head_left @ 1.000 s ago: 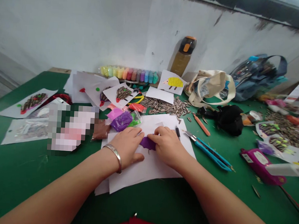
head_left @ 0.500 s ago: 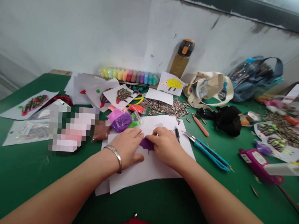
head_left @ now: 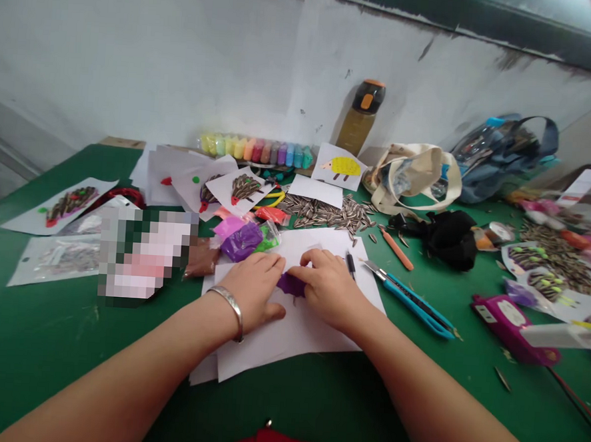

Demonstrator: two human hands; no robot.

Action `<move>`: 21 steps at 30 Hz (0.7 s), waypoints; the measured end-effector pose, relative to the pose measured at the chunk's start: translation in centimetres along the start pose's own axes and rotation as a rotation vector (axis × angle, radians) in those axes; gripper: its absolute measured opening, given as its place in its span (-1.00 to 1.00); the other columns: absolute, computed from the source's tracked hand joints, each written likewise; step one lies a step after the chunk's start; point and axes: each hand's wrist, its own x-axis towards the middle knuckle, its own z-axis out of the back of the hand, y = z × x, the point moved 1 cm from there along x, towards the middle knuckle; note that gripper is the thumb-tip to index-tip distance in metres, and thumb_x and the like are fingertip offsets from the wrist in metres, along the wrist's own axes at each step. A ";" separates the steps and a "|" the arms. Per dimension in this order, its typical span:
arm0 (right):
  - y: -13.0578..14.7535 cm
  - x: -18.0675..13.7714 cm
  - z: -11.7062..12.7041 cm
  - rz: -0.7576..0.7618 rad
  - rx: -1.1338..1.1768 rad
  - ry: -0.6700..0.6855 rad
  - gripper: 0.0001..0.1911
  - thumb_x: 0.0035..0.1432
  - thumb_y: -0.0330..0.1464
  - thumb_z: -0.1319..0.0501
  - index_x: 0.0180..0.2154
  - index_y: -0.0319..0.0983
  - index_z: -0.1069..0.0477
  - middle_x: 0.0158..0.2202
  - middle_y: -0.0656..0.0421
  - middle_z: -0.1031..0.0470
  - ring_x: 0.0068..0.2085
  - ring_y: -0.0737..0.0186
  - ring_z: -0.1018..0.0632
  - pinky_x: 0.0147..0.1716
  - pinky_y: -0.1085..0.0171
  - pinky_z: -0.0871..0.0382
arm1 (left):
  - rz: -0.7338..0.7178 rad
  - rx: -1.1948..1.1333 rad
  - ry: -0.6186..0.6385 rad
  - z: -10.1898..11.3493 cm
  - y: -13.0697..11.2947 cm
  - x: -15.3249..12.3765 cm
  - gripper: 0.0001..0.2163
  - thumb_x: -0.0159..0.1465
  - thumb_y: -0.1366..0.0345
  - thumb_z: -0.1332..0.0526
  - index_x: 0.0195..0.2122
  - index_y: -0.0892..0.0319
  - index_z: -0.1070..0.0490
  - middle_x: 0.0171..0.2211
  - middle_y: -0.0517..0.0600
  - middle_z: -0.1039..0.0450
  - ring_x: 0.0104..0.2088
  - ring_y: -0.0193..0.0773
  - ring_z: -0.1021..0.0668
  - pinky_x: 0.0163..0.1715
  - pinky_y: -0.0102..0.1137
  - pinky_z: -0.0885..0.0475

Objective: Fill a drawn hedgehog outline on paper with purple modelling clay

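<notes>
On a stack of white paper (head_left: 262,356) lies a flat patch of purple clay (head_left: 291,285), partly covered by fingers. My left hand (head_left: 257,287) rests flat on the sheet to its left, fingers stretched out and thumb apart, fingertips at the patch's edge. From the right, my right hand (head_left: 328,283) has its fingers curled, the index finger pressing on the clay; its thumb is mostly hidden. Just beyond my left hand sit a bag of purple clay (head_left: 241,241) and a bag of brown clay (head_left: 202,257). A black pen (head_left: 350,264) lies beside my right hand.
Right of the paper are a blue utility knife (head_left: 411,301), an orange tool (head_left: 396,248) and a magenta glue gun (head_left: 514,328). Sunflower seeds (head_left: 326,213) lie behind. A bottle (head_left: 360,118), a hedgehog picture (head_left: 339,165) and a cream bag (head_left: 413,178) stand near the wall.
My right index finger has shifted very slightly on the purple clay. The view has tilted a little; both hands otherwise keep their places.
</notes>
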 end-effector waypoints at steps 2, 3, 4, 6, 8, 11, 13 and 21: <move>0.0 0.0 0.0 0.011 0.004 -0.004 -0.60 0.15 -0.53 -0.10 -0.04 -0.04 -0.46 -0.10 0.12 -0.36 -0.09 0.15 -0.30 -0.24 0.20 -0.03 | 0.002 -0.005 -0.006 0.0 0.0 0.0 -0.29 0.08 0.13 -0.32 0.19 0.39 -0.19 0.17 0.27 -0.24 0.18 0.12 -0.27 0.19 -0.13 -0.16; 0.1 0.0 -0.1 0.023 0.005 -0.002 -0.62 0.16 -0.52 -0.10 -0.06 -0.05 -0.47 -0.12 0.13 -0.37 -0.10 0.15 -0.30 -0.24 0.20 -0.03 | 0.003 -0.006 -0.011 0.0 0.0 0.1 -0.29 0.07 0.12 -0.32 0.19 0.38 -0.19 0.17 0.27 -0.25 0.18 0.12 -0.27 0.19 -0.13 -0.16; 0.1 0.0 -0.1 0.035 0.007 0.000 -0.64 0.16 -0.51 -0.10 -0.08 -0.05 -0.47 -0.15 0.14 -0.37 -0.11 0.15 -0.31 -0.25 0.20 -0.03 | 0.002 -0.007 -0.017 0.0 0.0 0.1 -0.29 0.07 0.12 -0.32 0.19 0.38 -0.19 0.17 0.27 -0.25 0.18 0.12 -0.27 0.19 -0.13 -0.16; 0.1 0.0 -0.1 0.045 0.018 0.000 -0.66 0.17 -0.51 -0.10 -0.12 -0.04 -0.49 -0.16 0.16 -0.38 -0.12 0.17 -0.31 -0.26 0.21 -0.03 | -0.002 -0.003 -0.020 -0.1 0.1 0.1 -0.31 0.07 0.12 -0.32 0.17 0.36 -0.21 0.16 0.26 -0.26 0.18 0.12 -0.28 0.18 -0.13 -0.18; 0.1 0.0 -0.1 0.033 0.026 -0.008 -0.66 0.18 -0.51 -0.09 -0.12 -0.04 -0.49 -0.14 0.15 -0.37 -0.12 0.17 -0.31 -0.26 0.21 -0.03 | -0.010 0.005 -0.020 -0.1 0.2 0.1 -0.33 0.07 0.12 -0.32 0.15 0.36 -0.23 0.15 0.26 -0.27 0.17 0.13 -0.29 0.18 -0.12 -0.18; 0.3 0.0 -0.1 0.037 0.021 -0.008 -0.69 0.18 -0.48 -0.12 -0.10 -0.06 -0.48 -0.13 0.13 -0.37 -0.11 0.16 -0.31 -0.25 0.21 -0.04 | -0.010 0.009 -0.028 -0.2 0.2 0.1 -0.32 0.06 0.12 -0.32 0.16 0.37 -0.22 0.16 0.26 -0.27 0.17 0.13 -0.29 0.17 -0.12 -0.19; 0.3 0.1 0.0 0.058 0.010 -0.003 -0.73 0.19 -0.45 -0.14 -0.12 -0.07 -0.49 -0.15 0.13 -0.37 -0.11 0.15 -0.30 -0.25 0.20 -0.04 | -0.010 0.011 -0.034 -0.2 0.2 0.1 -0.30 0.06 0.12 -0.32 0.17 0.37 -0.20 0.16 0.26 -0.27 0.17 0.13 -0.29 0.17 -0.12 -0.19; 0.5 0.1 0.1 0.058 -0.014 0.002 -0.68 0.21 -0.43 -0.12 -0.05 -0.04 -0.47 -0.09 0.10 -0.37 -0.07 0.12 -0.30 -0.22 0.19 -0.07 | -0.017 0.010 -0.041 -0.3 0.2 0.1 -0.31 0.06 0.12 -0.31 0.18 0.32 -0.20 0.17 0.25 -0.26 0.17 0.12 -0.29 0.18 -0.11 -0.19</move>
